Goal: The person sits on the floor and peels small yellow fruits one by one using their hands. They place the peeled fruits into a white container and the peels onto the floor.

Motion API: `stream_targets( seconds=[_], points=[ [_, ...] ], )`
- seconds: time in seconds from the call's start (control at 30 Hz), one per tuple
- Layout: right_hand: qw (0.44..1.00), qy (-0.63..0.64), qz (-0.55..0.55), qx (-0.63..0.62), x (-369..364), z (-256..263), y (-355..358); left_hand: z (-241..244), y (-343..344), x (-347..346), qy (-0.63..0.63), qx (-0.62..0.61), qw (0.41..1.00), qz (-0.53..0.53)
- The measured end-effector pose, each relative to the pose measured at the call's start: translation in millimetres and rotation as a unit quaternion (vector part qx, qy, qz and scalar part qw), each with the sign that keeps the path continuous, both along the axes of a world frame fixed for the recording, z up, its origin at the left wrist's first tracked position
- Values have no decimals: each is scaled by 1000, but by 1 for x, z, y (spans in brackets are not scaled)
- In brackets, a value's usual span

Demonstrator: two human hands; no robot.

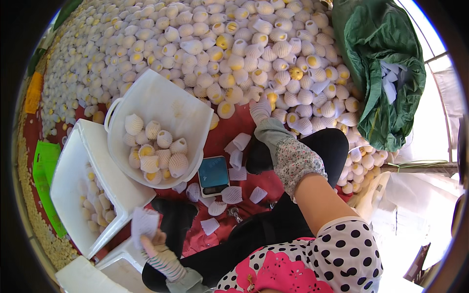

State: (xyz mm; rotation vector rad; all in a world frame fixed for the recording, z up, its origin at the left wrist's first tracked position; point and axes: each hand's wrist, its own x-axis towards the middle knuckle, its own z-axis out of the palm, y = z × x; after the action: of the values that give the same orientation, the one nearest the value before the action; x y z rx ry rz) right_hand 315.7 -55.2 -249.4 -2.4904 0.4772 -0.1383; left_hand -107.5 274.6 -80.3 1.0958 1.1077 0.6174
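My left hand [158,246], in a striped fingerless glove, holds a white foam net sleeve [144,224] above the corner of a foam box. My right hand [260,111] reaches to the near edge of a large heap of yellow fruit in foam nets [205,47]. Its fingers are at a bare yellow fruit [272,97]; whether they have closed on it cannot be told. Between my legs, loose foam sleeves [232,195] lie around a digital scale [214,175] on a red ground sheet [205,238]. A white plastic basket [190,106] holds several netted fruits [149,163].
Left of the basket, a tilted white foam box [67,175] contains netted fruit. Another foam box [121,273] sits nearer me. Beyond them is a bright green crate [45,186]. A green sack [388,44] with white foam sleeves [390,82] stands at the right.
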Motion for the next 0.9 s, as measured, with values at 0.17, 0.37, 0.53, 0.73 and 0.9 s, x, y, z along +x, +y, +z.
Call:
stream_targets(
  seconds=[0.17, 0.37, 0.53, 0.73, 0.9],
  points=[
    [997, 59, -32, -25, 86, 35, -6, -18, -128, 90, 18, -427, 903, -46],
    [989, 134, -63, -30, 96, 32, 3, -45, -162, 133, 16, -420, 871, -256],
    [966, 45, 16, 255, 2, 39, 31, -82, -159, 169, -39, -375, 891, -254],
    [893, -18, 282, 351, -173, 134, 93, -48, -149, 196, -239, -272, 905, -223],
    [842, -45, 420, 335, -197, 191, 87, -11, -131, 146, -288, -215, 893, -272]
  ],
)
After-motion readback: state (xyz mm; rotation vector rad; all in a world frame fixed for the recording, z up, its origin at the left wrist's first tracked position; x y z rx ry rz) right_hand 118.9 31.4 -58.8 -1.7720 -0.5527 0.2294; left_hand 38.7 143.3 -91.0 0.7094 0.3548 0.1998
